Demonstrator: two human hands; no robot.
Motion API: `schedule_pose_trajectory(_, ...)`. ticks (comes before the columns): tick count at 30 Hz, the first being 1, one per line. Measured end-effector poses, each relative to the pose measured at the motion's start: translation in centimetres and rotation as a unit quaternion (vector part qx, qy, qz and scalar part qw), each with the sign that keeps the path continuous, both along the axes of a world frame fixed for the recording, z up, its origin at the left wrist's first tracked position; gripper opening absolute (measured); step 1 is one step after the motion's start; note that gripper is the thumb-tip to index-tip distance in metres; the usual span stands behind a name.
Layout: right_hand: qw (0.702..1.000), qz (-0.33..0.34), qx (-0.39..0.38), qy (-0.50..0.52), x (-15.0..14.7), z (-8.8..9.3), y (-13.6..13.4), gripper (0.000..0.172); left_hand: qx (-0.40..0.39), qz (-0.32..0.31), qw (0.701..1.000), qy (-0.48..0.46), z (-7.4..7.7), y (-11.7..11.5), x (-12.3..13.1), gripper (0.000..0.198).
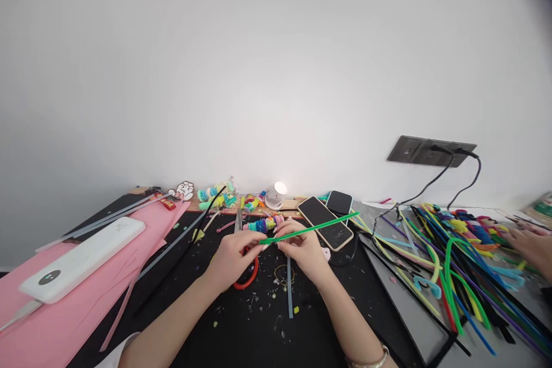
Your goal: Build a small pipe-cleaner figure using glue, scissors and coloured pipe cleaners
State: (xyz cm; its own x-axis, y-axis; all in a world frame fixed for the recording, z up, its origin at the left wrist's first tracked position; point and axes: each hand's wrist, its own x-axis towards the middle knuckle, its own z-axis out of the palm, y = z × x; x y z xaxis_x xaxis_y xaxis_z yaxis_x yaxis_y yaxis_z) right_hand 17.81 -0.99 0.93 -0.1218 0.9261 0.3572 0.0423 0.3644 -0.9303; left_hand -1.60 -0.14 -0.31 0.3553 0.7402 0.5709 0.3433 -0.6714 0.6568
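Note:
A green pipe cleaner [321,226] is pinched between the fingertips of my left hand [228,256] and my right hand [307,253]. Its long end slants up to the right, past my right hand. Both hands are closed and hover over the black work surface. Partly covered by my left hand are scissors with red handles [255,276]. Just behind my fingers lies a multicoloured, coiled fuzzy piece [262,225]. Below my right hand are a translucent stick [290,293] and a thin yellowish ring [279,276].
A white power bank [86,257] rests on pink sheets [30,322] at left. Two phones [326,224] and a white paper cup [276,194] stand near the wall. Loose pipe cleaners [457,276] cover the right side, where another person's hand [529,248] reaches in. Cords hang from the outlet [425,150].

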Motion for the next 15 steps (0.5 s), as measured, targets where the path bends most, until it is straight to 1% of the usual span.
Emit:
schedule_pose_trajectory(6,1.0,0.012,-0.003,0.005,-0.1,0.22,-0.2,0.006,0.003,0.0,1.0,-0.003,0.04,-0.07,0.01,0.009)
schedule_pose_trajectory(15,1.0,0.003,0.003,0.001,-0.18,0.32,-0.22,0.003,0.022,0.016,1.0,0.005,0.41,-0.13,0.11,0.009)
